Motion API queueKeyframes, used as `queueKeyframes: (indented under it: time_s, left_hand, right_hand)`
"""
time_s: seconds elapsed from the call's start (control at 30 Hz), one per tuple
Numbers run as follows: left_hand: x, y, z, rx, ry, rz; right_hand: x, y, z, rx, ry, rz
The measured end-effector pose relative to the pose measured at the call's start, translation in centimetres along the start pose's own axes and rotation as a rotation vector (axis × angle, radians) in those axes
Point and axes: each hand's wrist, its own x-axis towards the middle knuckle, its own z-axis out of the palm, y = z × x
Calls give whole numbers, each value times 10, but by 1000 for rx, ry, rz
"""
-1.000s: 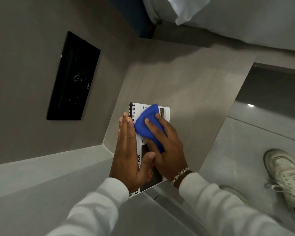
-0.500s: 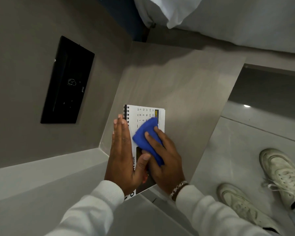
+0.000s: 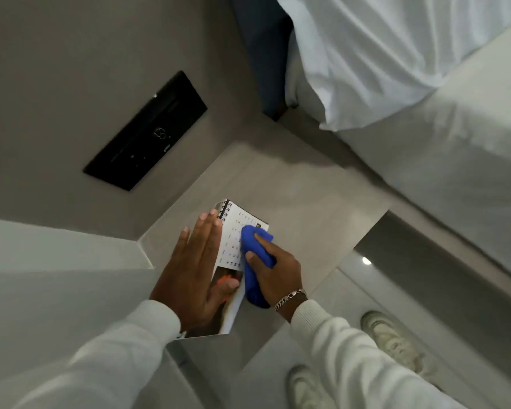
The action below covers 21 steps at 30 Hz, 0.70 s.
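A spiral-bound calendar (image 3: 239,228) lies on a grey bedside shelf (image 3: 301,208), near its front left corner. My left hand (image 3: 194,267) lies flat on the calendar's left side with straight fingers, the thumb resting on the picture half. My right hand (image 3: 273,271) grips a blue cloth (image 3: 252,255) and presses it onto the calendar's right side. The cloth hangs past the calendar's right edge near my wrist.
A black control panel (image 3: 145,131) is set in the grey wall at the left. A bed with white linen (image 3: 396,84) borders the shelf at the right. White shoes (image 3: 393,340) stand on the glossy floor below the shelf's front edge.
The view has swung and the bed now fills the upper right. My right hand has slid the blue cloth toward the calendar's right edge. My left hand stays flat on the calendar.
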Motion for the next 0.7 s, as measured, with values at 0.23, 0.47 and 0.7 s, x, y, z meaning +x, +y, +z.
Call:
queueKeyframes:
  time_s: [0.23, 0.47, 0.7]
  left_hand:
    - [1, 16, -13, 122, -24, -118]
    - [1, 50, -3, 133, 112, -423]
    - [6, 62, 15, 137, 239, -597]
  right_hand:
    - [9, -9, -72, -220, -267, -43]
    - [46, -29, -121, -781, -129, -544]
    - [74, 11, -119, -1271, -112, -586]
